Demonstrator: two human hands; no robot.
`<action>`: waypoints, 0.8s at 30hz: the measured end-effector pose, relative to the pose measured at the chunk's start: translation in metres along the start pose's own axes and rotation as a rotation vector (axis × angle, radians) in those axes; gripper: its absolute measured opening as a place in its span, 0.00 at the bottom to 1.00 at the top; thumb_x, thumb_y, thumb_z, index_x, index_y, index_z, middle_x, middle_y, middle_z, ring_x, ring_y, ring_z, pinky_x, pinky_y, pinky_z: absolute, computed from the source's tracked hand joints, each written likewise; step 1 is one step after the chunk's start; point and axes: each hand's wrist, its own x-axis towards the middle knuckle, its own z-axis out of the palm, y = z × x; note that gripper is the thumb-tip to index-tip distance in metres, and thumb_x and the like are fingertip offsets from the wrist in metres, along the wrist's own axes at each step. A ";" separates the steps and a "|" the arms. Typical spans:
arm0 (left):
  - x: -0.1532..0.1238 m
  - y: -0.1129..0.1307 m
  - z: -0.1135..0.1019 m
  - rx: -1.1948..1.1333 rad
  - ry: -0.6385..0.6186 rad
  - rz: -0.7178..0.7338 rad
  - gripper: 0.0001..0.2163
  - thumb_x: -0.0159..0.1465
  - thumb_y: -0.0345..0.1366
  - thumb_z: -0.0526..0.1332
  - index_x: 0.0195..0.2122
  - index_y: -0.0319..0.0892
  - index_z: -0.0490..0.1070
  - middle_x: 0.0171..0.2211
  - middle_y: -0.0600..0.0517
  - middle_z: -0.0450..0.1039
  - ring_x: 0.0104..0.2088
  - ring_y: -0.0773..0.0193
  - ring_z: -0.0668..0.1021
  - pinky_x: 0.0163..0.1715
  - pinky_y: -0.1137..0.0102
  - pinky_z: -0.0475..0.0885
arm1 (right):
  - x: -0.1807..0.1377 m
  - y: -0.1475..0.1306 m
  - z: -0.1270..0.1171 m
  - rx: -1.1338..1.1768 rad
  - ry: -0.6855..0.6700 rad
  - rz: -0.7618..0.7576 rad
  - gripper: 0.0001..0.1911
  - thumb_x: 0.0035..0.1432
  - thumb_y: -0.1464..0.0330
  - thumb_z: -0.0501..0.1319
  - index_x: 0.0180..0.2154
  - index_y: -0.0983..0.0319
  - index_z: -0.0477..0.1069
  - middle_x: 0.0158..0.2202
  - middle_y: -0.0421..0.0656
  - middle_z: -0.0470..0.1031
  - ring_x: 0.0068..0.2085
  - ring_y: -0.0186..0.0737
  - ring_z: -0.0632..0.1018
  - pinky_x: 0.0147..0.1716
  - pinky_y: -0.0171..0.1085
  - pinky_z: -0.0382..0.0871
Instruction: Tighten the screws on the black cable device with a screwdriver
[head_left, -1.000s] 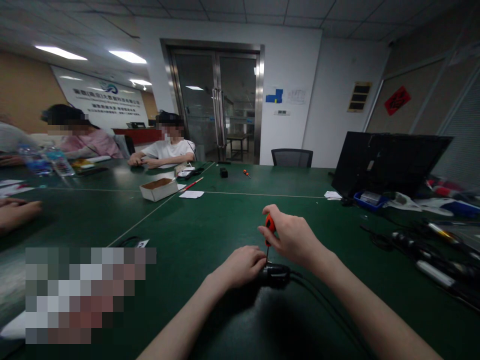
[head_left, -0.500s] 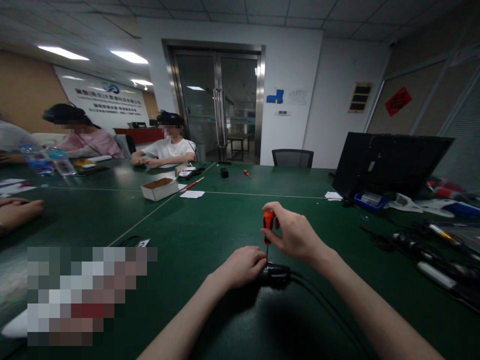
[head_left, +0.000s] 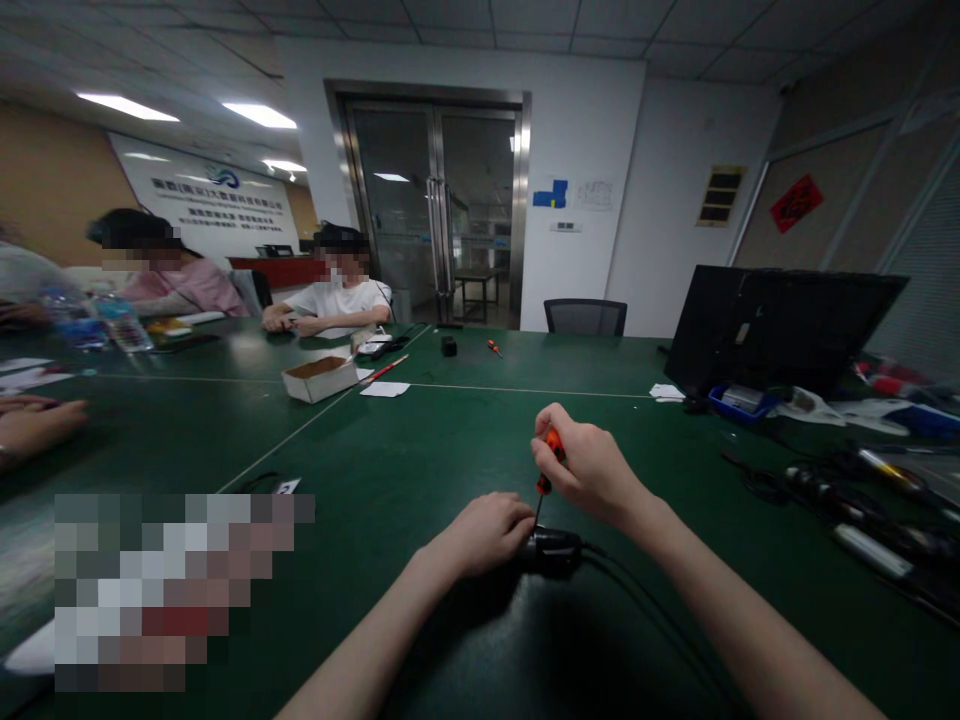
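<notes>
My right hand is closed round the orange handle of a small screwdriver. Its thin shaft points down and left onto a small black device lying on the green table. My left hand is curled over the left end of that black device and holds it against the table. A black cable runs from the device toward the lower right.
Two other people sit at the far left of the table, and another person's hand rests at the left edge. An open cardboard box, papers, a second screwdriver, a black monitor and cables and tools at right lie around.
My right hand has turned on the screwdriver handle, covering more of the orange grip, and the handle now leans to the right. My left hand and the black device stayed in place.
</notes>
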 end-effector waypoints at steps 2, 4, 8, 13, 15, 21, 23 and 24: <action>0.000 0.000 0.000 0.002 -0.002 0.000 0.15 0.71 0.35 0.51 0.32 0.41 0.74 0.35 0.48 0.77 0.34 0.58 0.77 0.35 0.68 0.68 | 0.000 0.000 -0.003 -0.130 0.004 -0.016 0.06 0.67 0.62 0.56 0.39 0.58 0.64 0.29 0.38 0.74 0.29 0.39 0.74 0.29 0.35 0.54; 0.000 0.001 -0.001 0.014 -0.004 -0.001 0.15 0.71 0.35 0.50 0.33 0.42 0.75 0.36 0.47 0.77 0.36 0.58 0.78 0.36 0.68 0.68 | 0.001 0.001 -0.006 -0.181 -0.017 -0.003 0.11 0.66 0.58 0.59 0.37 0.57 0.64 0.27 0.38 0.73 0.28 0.39 0.74 0.28 0.35 0.53; 0.000 0.001 -0.001 0.008 -0.016 -0.014 0.16 0.71 0.35 0.50 0.33 0.42 0.75 0.36 0.47 0.77 0.36 0.57 0.78 0.36 0.68 0.68 | 0.002 0.004 -0.005 -0.130 -0.010 0.039 0.13 0.59 0.60 0.67 0.38 0.57 0.64 0.28 0.36 0.73 0.28 0.38 0.73 0.29 0.34 0.56; -0.001 0.001 -0.001 -0.017 -0.011 -0.005 0.15 0.71 0.34 0.50 0.34 0.41 0.76 0.38 0.46 0.78 0.39 0.55 0.79 0.38 0.67 0.68 | 0.002 0.010 -0.001 0.093 -0.004 -0.008 0.16 0.56 0.67 0.66 0.44 0.57 0.63 0.31 0.35 0.73 0.29 0.37 0.73 0.30 0.35 0.62; -0.001 0.001 -0.001 -0.018 -0.014 -0.002 0.15 0.72 0.34 0.51 0.35 0.41 0.76 0.38 0.46 0.78 0.39 0.55 0.79 0.38 0.67 0.68 | 0.002 0.011 -0.002 0.181 -0.023 -0.027 0.16 0.55 0.70 0.64 0.45 0.57 0.63 0.33 0.36 0.73 0.31 0.36 0.74 0.32 0.35 0.65; 0.000 0.000 -0.001 0.010 -0.016 -0.003 0.15 0.73 0.35 0.50 0.37 0.41 0.76 0.38 0.47 0.78 0.38 0.57 0.79 0.37 0.68 0.68 | 0.003 0.012 -0.003 0.239 -0.033 -0.032 0.15 0.57 0.72 0.63 0.46 0.58 0.66 0.35 0.37 0.74 0.34 0.37 0.75 0.35 0.36 0.67; 0.000 0.001 -0.001 0.002 -0.013 -0.003 0.15 0.73 0.35 0.50 0.37 0.41 0.76 0.38 0.47 0.78 0.37 0.57 0.78 0.36 0.69 0.68 | 0.003 0.012 -0.002 0.165 0.004 -0.023 0.15 0.57 0.68 0.66 0.46 0.58 0.67 0.35 0.38 0.74 0.33 0.37 0.74 0.35 0.37 0.66; 0.000 0.001 -0.001 0.001 -0.015 -0.005 0.15 0.72 0.35 0.50 0.37 0.41 0.77 0.38 0.47 0.78 0.37 0.57 0.78 0.36 0.69 0.68 | 0.003 0.013 -0.001 0.132 0.025 -0.021 0.15 0.57 0.67 0.67 0.46 0.58 0.68 0.35 0.38 0.74 0.32 0.37 0.73 0.34 0.37 0.66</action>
